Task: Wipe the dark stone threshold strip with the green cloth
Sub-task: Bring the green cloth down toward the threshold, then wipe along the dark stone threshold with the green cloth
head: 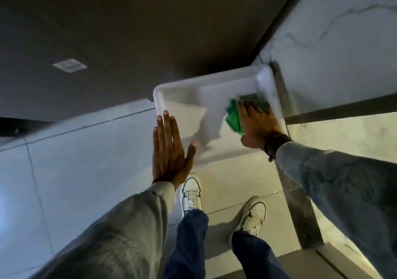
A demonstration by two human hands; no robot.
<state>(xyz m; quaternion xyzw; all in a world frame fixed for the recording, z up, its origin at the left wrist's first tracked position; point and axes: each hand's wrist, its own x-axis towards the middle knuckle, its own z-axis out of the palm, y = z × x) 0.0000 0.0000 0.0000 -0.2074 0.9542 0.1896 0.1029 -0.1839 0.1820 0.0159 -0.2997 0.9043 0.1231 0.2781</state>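
The green cloth [233, 115] lies crumpled in the right part of a white plastic tub [210, 78] on the floor. My right hand [257, 124] presses down on the cloth, fingers curled over its top. My left hand [169, 149] is flat with its fingers spread, hovering at the tub's near-left edge and holding nothing. The dark stone threshold strip [300, 214] runs from the tub's right side down toward the lower right, under my right forearm. A second dark strip [343, 108] branches off to the right.
My two white shoes [191, 195] [251, 214] stand on pale floor tiles just behind the tub. A dark panel [129, 31] with a small pale label [69, 65] rises behind the tub. Marble-patterned surface [333, 42] fills the upper right.
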